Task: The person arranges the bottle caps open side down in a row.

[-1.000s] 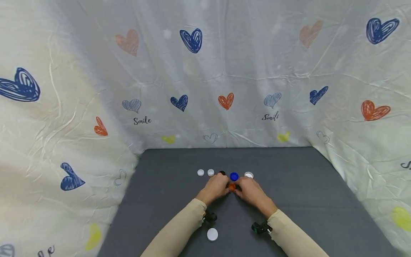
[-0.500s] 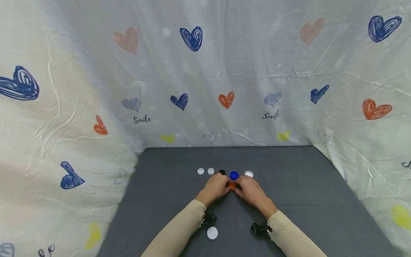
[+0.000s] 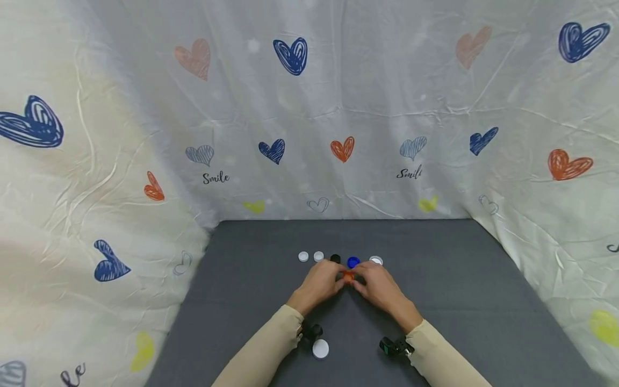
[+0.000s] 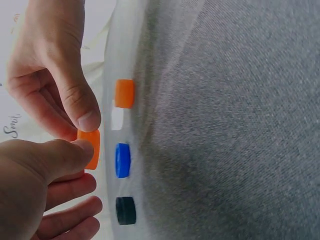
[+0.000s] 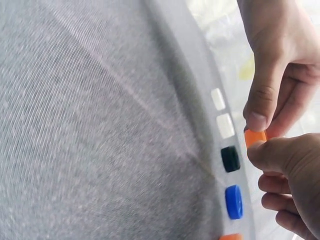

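Note:
In the head view my left hand (image 3: 320, 285) and right hand (image 3: 379, 285) meet near the middle of the table, pinching a small orange bottle cap (image 3: 348, 277) from both sides. The left wrist view shows this orange cap (image 4: 90, 150) between the two thumbs and fingers, held up off the cloth. Beyond the hands runs a row of caps: a white cap (image 3: 303, 257), another white cap (image 3: 318, 256), a black cap (image 3: 335, 258), a blue cap (image 3: 353, 262) and a white one at the right. A second orange cap (image 4: 125, 93) shows in the left wrist view; my right hand hides it from the head view.
A larger white round cap (image 3: 321, 349) lies on the grey cloth-covered table (image 3: 459, 322), close to my left wrist camera (image 3: 311, 332). White curtains (image 3: 309, 107) printed with hearts stand behind and at both sides of the table.
The pinched orange cap has tilted, its round face now less visible. My left wrist has shifted slightly left. The row of caps stays in place; the head view has moved a little.

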Demonstrator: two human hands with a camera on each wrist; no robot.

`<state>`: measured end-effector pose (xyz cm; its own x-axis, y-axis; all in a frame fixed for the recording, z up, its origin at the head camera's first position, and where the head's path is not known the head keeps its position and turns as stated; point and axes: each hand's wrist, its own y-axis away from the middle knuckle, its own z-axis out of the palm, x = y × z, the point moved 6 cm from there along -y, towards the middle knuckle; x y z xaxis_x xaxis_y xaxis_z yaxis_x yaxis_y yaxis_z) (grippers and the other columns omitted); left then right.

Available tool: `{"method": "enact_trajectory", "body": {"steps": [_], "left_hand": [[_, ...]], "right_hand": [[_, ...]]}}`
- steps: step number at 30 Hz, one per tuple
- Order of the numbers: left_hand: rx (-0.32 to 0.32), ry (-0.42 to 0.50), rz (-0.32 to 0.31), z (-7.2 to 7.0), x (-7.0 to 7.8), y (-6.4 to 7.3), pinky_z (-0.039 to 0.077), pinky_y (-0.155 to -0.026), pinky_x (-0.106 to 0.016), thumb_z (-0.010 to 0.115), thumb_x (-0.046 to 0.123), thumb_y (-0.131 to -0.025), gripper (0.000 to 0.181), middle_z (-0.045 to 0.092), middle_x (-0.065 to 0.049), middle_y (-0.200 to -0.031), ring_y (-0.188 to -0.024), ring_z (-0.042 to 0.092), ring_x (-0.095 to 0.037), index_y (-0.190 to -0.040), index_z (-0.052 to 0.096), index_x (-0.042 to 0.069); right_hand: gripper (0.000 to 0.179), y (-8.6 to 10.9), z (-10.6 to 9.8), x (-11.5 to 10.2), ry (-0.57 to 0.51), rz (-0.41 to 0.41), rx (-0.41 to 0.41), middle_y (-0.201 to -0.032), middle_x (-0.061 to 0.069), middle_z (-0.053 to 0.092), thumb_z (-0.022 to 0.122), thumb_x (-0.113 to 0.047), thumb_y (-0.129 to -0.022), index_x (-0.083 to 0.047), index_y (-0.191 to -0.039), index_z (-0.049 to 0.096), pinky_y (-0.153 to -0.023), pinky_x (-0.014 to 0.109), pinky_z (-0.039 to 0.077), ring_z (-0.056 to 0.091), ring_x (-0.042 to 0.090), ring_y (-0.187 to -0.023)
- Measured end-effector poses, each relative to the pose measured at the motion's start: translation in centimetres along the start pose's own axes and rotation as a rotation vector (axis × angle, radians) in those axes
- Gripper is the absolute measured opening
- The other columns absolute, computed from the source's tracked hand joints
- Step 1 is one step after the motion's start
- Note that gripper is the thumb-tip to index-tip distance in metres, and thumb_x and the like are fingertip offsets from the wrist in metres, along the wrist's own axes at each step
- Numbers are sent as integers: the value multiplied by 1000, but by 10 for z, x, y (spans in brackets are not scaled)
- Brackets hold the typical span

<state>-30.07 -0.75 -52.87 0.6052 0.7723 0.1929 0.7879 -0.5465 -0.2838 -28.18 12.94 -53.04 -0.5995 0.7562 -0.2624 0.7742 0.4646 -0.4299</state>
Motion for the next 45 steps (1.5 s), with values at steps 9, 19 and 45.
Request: {"method": "enact_trajectory", "body": {"steps": [9, 19, 45], "left_hand": [[59, 26, 34, -19, 2, 10, 57, -74, -30, 76, 29, -89, 17, 76, 5, -95, -84, 70, -11, -105, 79, 21], [137, 4, 63, -42, 5, 28, 57, -79, -31, 77, 30, -89, 21, 76, 5, -97, -88, 70, -11, -107, 77, 20], [328, 94, 172, -90, 11, 54, 56, -90, -30, 86, 21, -80, 38, 74, 3, -108, -101, 69, -12, -115, 73, 14]], "right_hand": [[25, -3, -12, -13, -12, -32, 39, -103, 1, 73, 83, -27, -84, -12, -104, 77, -88, 43, 56, 69, 21, -100], [28, -4, -26, -31, -36, -89, 123, -105, -1, 73, 85, -26, -82, -15, -107, 78, -85, 42, 57, 68, 19, -100], [38, -8, -60, -65, -111, -164, 223, -109, 3, 72, 88, -21, -78, -8, -112, 75, -86, 40, 58, 66, 20, -103]]}}
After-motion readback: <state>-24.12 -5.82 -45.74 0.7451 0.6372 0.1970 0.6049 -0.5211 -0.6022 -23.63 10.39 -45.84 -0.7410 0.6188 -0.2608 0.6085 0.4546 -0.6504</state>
